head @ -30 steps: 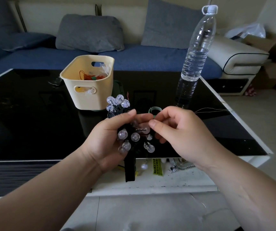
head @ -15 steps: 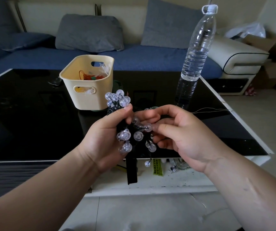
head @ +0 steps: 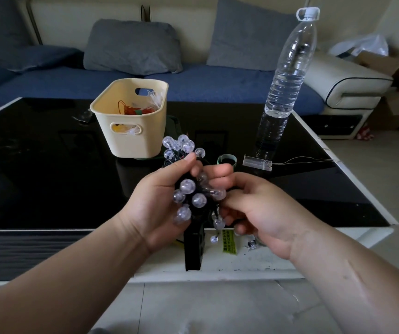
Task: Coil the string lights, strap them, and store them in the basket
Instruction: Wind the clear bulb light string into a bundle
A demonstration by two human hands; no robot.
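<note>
A bunched coil of string lights [head: 188,189] with clear round bulbs on dark wire is held in front of me above the table's near edge. My left hand [head: 160,208] grips the bundle, thumb on top. My right hand [head: 263,210] curls its fingers around the bundle's right side. A black strap [head: 193,249] hangs straight down from the bundle. The cream basket [head: 131,136] stands on the black table [head: 49,177] behind the hands, with other coiled lights inside.
A tall water bottle [head: 285,85] stands at the table's right. A clear battery box [head: 257,162] with thin wire and a green strap loop [head: 227,160] lie near it. A blue sofa with grey cushions is behind.
Both hands moved slightly lower and right with the bundle. The right hand went from pinching at the bundle's middle to curling around its right side, uncovering the battery box behind.
</note>
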